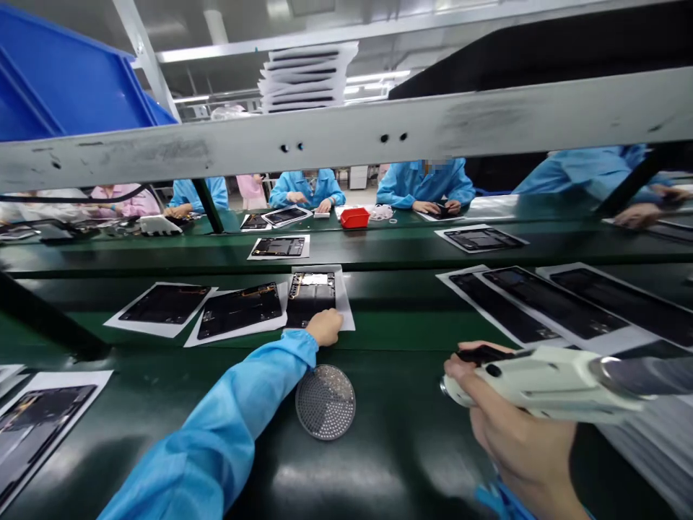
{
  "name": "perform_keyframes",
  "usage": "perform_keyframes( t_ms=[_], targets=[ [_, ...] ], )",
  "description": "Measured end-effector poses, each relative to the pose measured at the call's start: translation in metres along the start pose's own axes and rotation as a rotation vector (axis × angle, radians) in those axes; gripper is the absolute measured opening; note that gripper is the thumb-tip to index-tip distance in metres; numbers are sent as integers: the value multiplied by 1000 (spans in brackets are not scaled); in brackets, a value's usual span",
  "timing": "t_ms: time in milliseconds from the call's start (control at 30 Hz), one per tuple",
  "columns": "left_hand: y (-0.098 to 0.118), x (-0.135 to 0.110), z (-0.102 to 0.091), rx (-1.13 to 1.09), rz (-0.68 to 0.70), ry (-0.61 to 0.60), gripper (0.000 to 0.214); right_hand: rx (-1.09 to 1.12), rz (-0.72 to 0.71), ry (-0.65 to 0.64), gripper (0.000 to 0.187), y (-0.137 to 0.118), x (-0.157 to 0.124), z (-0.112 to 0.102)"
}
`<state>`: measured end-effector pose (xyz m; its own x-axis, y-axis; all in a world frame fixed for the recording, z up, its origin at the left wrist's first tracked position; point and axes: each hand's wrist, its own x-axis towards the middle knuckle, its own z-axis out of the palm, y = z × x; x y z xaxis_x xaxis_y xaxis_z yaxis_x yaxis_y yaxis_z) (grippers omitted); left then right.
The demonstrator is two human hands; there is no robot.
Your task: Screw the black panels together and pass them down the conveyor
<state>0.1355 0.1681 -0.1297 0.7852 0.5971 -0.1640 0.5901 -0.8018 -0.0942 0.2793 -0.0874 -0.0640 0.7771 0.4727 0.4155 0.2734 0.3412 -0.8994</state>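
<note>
From here I see my left hand [325, 326] stretched out over the green belt [401, 328]. Its fingers are curled in, and the hand touches the near edge of a dark flat board [310, 297] that lies on a white sheet. The fingers are tucked under the hand, so I cannot tell if they pinch the sheet or only rest on it. That board is in the middle of the belt, the right one in a row of three. The next board [240, 309] lies just to its left, and their sheets overlap a little.

My right hand [520, 440] is closed tight around a white tool [546, 383]. The fingers wrap its handle, and the thumb lies along the top by a black button. The tool points off to the right, low over the belt.

A round mesh disc [325, 401] lies flat on the belt between my two hands, just beside my left sleeve. More long dark boards [568, 307] lie to the right. People in blue coats [425, 182] sit on the far side
</note>
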Motion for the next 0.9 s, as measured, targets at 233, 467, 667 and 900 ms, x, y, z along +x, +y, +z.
perform_keyframes(
  t_ms=[233,467,667,900],
  targets=[
    [-15,-11,-1,94,55,-7,33,65,42,1,28,-11,1,-2],
    [-11,5,2,120,81,60,33,18,-39,6,22,-23,3,-3],
    [-4,6,3,87,66,79,31,48,-40,11,21,-26,4,-4],
    [1,8,8,19,-64,-29,33,65,-38,-5,22,-26,3,-4]
  ],
)
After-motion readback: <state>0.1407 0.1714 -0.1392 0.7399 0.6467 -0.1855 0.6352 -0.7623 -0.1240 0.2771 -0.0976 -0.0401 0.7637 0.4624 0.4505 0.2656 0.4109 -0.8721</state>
